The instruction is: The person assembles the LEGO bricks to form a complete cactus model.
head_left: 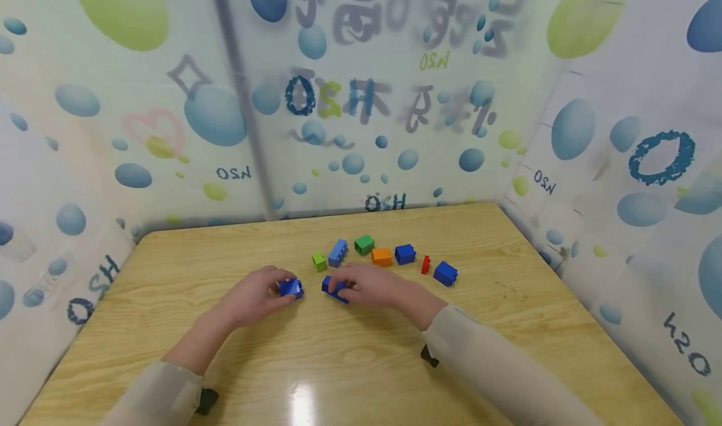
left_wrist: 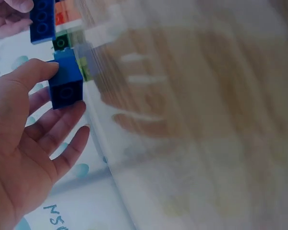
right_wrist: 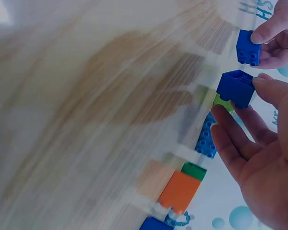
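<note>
In the head view my left hand (head_left: 251,297) pinches a blue toy brick (head_left: 291,289) between thumb and fingers. The left wrist view shows the thumb on one side of this brick (left_wrist: 66,86) and fingers at its other side. My right hand (head_left: 375,286) grips a second blue toy brick (head_left: 329,284), partly covered by the fingers. Seen from the right wrist, that brick (right_wrist: 235,87) is tilted, with its studs turned downward. The two bricks are close to each other, a small gap between them.
Behind the hands lie a lime green brick (head_left: 319,262), a light blue brick (head_left: 338,252), a green brick (head_left: 364,245) and an orange brick (head_left: 381,257). Farther right are a blue brick (head_left: 405,254), a thin red brick (head_left: 425,264) and another blue brick (head_left: 445,274). Patterned walls border the wooden table (head_left: 293,357).
</note>
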A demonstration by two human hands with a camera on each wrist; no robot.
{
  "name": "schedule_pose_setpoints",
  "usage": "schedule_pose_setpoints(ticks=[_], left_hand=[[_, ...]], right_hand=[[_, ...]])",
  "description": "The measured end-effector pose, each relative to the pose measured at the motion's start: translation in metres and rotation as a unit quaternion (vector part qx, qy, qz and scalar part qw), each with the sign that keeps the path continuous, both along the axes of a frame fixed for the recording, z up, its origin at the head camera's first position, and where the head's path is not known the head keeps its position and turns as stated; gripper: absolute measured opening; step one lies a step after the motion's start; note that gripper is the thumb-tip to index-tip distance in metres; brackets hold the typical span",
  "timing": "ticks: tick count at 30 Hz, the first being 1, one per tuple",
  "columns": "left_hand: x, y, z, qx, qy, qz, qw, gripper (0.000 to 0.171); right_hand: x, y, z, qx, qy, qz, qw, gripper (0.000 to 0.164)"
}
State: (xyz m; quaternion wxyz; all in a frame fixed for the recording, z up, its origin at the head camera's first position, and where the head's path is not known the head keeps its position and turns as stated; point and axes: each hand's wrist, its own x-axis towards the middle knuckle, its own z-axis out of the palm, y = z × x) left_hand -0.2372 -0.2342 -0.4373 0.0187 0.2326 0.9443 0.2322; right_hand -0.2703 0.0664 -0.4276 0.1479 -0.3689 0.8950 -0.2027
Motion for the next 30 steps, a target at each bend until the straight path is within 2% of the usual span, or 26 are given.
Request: schedule_pose_setpoints(ticks=[5,8,15,23,30], left_hand=[[0.002,0.008,0.001,0.014,0.011,-0.016,0.9997,0.036],[0.004,0.016,0.003,0.015,0.008,-0.020,0.9996,0.036],[0.009,0.035,0.006,0.031,-0.006,-0.023,0.9992,0.038],[0.011,0.060,0.004,0.060,-0.047,-0.046,0.9961,0.035],[0.012,0.079,0.006,0.082,-0.060,-0.069,0.9924,0.034]], right_hand=[[0.007,0.020,0.004,-0.031,-0.014,-0.014,0.999,0.011],[0.009,0.033,0.005,-0.054,-0.027,-0.030,0.998,0.014],[0.011,0.060,0.003,-0.086,-0.039,-0.062,0.994,0.028],[0.014,0.086,0.004,-0.109,-0.036,-0.073,0.991,0.054],[0.016,0.101,0.006,-0.109,-0.023,-0.079,0.991,0.055]])
